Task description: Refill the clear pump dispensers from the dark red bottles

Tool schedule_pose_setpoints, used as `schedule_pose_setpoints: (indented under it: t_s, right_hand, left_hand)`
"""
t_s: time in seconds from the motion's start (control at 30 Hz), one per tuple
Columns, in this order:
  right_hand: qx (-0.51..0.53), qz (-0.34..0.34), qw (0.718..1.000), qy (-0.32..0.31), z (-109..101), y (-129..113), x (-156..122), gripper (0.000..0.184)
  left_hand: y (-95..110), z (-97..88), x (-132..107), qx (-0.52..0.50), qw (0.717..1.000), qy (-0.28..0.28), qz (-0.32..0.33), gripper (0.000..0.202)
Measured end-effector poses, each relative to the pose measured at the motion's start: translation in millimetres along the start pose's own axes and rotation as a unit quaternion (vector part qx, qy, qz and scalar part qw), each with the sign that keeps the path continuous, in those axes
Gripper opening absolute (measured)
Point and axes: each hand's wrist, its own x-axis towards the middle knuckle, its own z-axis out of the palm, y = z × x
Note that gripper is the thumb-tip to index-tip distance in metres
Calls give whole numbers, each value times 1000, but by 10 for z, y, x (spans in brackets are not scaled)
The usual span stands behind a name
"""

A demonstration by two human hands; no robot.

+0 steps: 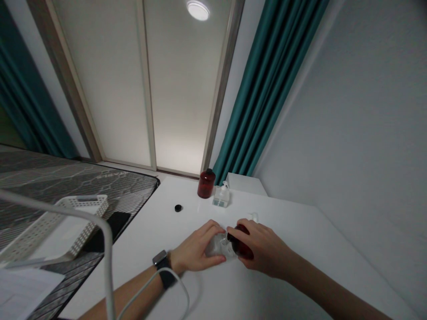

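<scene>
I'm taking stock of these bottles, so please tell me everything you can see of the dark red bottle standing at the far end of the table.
The dark red bottle has a rounded body and shoulders, a glossy surface that looks like plastic or glass, and a short black cap on top. No label shows. It stands upright on the white table near the far edge, just left of a clear pump bottle; whether they touch is unclear. Neither the left hand nor the right hand touches it.
</scene>
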Motion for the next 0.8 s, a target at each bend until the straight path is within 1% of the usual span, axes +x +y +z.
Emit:
schedule_pose_setpoints:
  t_s: [0.17, 0.5, 0.8]
  right_hand:
    - [2, -3, 1000, -6, -40, 14, 11, 66]
    - [-13, -14, 1000, -11, -182, -16, 44, 58]
    - [-36, -36, 999, -7, -244, -9, 76, 59]
  left_hand:
    - [1, 7, -4, -7, 1000, 14, 7, 49]
    - [13, 3, -4, -15, 999, 30, 7, 50]
    - [-16, 14, -24, -20, 999, 42, 10, 52]
